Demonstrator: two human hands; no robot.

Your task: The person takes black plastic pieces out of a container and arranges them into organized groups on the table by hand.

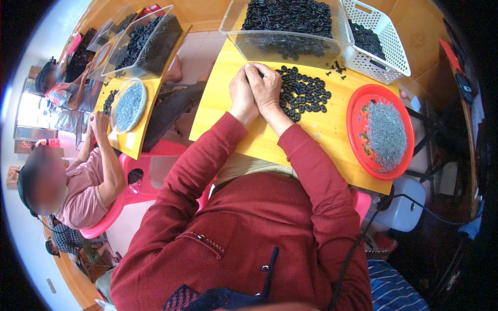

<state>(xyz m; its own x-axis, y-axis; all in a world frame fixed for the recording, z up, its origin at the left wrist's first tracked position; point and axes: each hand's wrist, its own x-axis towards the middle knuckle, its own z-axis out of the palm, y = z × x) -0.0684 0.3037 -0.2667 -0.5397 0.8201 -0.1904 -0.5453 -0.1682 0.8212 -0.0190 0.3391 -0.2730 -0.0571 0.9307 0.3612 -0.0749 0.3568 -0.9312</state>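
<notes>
Leaning on the yellow table [220, 98], the two hands are pressed together near the middle. The right hand [266, 85] lies partly over the left hand [241, 96]. Their fingertips are tucked out of sight, so I cannot tell if either hand is open or closed, or has a thing inside.

Just to the right of the hands is a flat patch of black oval pieces with holes [306, 94]. They lie close together on the table. I cannot tell if the right hand touches them.

A few little black bits [339, 69] lie near the white basket [397, 65]. That basket has lots of holes in its sides and black pieces in it. Beside it is a big clear bin [244, 44], heaped with more black pieces.

At the right end of the table is a round red tray [355, 150]. Lots of thin silver metal pins [386, 135] are piled in it.
</notes>
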